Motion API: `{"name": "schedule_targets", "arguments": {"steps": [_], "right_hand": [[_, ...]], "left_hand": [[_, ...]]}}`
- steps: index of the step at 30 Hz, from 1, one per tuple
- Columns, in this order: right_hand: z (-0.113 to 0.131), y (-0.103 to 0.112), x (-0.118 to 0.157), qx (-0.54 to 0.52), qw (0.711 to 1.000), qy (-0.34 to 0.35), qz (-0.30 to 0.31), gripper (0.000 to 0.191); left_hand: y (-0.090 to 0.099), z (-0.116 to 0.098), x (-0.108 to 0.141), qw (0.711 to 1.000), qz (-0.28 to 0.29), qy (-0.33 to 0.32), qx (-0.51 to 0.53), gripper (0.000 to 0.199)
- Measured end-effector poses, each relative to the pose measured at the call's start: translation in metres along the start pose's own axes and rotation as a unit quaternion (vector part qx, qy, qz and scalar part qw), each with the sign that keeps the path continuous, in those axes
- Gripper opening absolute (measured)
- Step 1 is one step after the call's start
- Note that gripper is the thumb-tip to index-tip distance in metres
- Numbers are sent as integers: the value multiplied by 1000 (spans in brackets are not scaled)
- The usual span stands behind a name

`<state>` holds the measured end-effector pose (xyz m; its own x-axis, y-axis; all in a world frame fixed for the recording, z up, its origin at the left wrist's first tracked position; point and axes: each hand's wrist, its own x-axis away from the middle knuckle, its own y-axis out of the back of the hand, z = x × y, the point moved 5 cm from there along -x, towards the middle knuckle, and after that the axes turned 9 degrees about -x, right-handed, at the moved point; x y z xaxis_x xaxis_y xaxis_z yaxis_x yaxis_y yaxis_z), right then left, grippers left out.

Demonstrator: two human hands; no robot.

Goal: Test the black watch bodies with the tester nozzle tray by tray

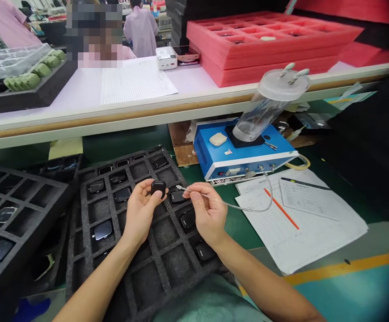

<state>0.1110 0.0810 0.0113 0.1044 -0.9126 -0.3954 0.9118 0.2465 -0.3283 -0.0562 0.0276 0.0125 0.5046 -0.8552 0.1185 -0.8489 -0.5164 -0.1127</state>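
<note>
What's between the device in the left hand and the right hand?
The cable tip, jutting from the right hand, with the tray below. Shows in the head view.

Over a tray with devices in its compartments are the left hand, holding another device, and the right hand, holding a tube. A second tray lies left of it; to the right are papers with two pens on them, and behind these a box bearing a cylinder. On the shelf behind, left to right, lie a third tray, a sheet, a power bank, a phone and foam slabs.
</note>
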Motion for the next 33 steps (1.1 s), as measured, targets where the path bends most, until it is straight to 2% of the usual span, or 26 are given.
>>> {"name": "schedule_targets", "arguments": {"steps": [3,6,25,33], "right_hand": [[-3,-1,2,29,999,3,39,13],[-4,-2,3,24,998,1,54,13],[2,-3,-1,39,998,7,48,12],[3,-3,-1,48,998,-9,43,12]], "left_hand": [[-3,2,3,1000,1,-3,-26,38],[-5,3,6,999,0,3,-45,34],[-9,3,11,996,20,-9,-83,30],[-8,3,11,996,8,-1,-92,34]]}}
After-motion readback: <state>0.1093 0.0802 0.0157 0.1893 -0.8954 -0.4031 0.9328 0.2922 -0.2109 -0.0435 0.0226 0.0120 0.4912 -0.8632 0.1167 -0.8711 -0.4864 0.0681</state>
